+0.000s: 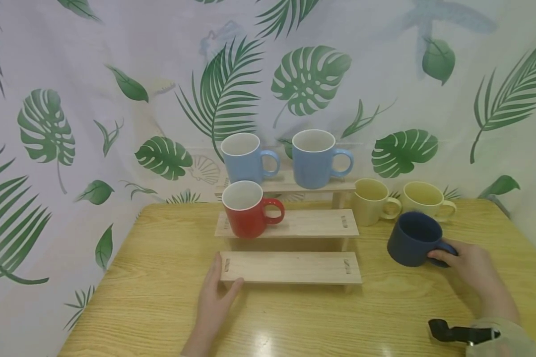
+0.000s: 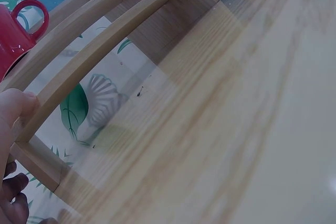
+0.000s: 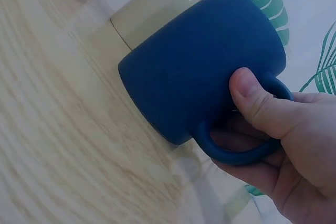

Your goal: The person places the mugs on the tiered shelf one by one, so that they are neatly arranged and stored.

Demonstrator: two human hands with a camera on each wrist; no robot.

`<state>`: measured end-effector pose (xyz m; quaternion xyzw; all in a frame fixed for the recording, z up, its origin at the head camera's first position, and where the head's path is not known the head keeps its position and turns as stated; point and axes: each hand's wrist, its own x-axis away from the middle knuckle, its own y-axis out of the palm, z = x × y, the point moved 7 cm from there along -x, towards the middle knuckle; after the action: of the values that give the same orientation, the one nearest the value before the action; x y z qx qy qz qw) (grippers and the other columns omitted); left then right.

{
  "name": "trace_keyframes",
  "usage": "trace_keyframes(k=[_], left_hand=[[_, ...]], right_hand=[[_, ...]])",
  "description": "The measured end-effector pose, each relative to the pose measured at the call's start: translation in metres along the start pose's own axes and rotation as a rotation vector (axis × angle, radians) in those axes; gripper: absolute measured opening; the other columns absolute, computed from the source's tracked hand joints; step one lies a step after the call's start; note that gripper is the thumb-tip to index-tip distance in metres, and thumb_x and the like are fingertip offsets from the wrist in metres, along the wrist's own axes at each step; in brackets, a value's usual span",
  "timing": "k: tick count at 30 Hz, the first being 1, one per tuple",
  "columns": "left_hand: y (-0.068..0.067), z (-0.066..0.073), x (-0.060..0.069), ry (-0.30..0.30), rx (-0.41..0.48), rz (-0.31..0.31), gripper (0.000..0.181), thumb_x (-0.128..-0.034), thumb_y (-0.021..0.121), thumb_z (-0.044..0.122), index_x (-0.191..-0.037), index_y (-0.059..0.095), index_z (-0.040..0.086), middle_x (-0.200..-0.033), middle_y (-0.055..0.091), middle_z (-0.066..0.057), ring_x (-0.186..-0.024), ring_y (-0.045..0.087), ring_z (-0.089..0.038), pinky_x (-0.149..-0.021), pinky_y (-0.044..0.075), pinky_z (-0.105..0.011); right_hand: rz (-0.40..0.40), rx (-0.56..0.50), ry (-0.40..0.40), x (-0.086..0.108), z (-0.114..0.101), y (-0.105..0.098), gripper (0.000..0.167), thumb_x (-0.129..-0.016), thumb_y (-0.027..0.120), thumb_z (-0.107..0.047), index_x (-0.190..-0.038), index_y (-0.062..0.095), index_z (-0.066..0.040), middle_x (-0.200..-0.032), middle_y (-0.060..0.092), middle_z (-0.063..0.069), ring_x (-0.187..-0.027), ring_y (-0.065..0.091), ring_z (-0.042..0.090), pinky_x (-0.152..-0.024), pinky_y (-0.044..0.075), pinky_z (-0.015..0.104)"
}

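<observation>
A dark blue mug [image 1: 412, 241] is in my right hand [image 1: 475, 267], at the right of the table. That hand grips the handle, its thumb against the mug's side, as the right wrist view shows [image 3: 197, 64]. Whether the mug's base touches the table I cannot tell. My left hand [image 1: 214, 300] holds the left end of a three-step wooden stand [image 1: 290, 267], thumb at the front edge of the lowest step. A red mug [image 1: 247, 218] stands on the middle step. Two light blue mugs, a left one [image 1: 243, 161] and a right one [image 1: 313, 163], stand on the top step.
Two yellow mugs, one beside the stand [image 1: 368, 203] and one farther right [image 1: 422, 198], stand behind the dark blue mug. A leaf-patterned cloth [image 1: 312, 79] hangs behind the wooden table [image 1: 161, 277]. A black strap mount [image 1: 460, 333] sits on the right wrist.
</observation>
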<state>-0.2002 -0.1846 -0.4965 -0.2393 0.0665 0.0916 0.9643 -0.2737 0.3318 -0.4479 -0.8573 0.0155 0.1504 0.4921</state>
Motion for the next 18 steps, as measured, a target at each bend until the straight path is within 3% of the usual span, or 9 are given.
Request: trace_keyframes(k=[5,13,18], left_hand=[[0.001,-0.003,0.000,0.000,-0.010,-0.004,0.087,-0.0877,0.064,0.047,-0.153,0.019,0.010,-0.157,0.017,-0.009,-0.143,0.017,-0.027,-0.116,0.013,-0.046],[0.002,-0.005,0.000,0.003,-0.008,-0.010,0.087,-0.0878,0.063,0.048,-0.153,0.019,0.011,-0.158,0.016,-0.007,-0.143,0.016,-0.027,-0.116,0.012,-0.047],[0.002,-0.005,0.000,-0.001,-0.007,-0.012,0.088,-0.0877,0.063,0.049,-0.153,0.018,0.011,-0.158,0.016,-0.006,-0.143,0.016,-0.026,-0.116,0.012,-0.046]], right_hand=[[-0.033,-0.026,0.019,-0.002,-0.003,0.004,0.038,-0.085,0.072,-0.025,-0.103,0.068,0.009,-0.085,0.069,0.021,-0.080,0.064,0.043,-0.060,0.050,0.043],[-0.027,-0.049,0.056,-0.005,-0.016,-0.004,0.034,-0.088,0.069,-0.026,-0.100,0.069,0.006,-0.070,0.060,0.006,-0.063,0.047,0.017,-0.052,0.034,0.026],[0.055,-0.075,0.041,-0.006,-0.033,-0.024,0.034,-0.088,0.070,-0.024,-0.103,0.069,0.007,-0.073,0.064,0.014,-0.059,0.043,0.006,-0.048,0.032,0.024]])
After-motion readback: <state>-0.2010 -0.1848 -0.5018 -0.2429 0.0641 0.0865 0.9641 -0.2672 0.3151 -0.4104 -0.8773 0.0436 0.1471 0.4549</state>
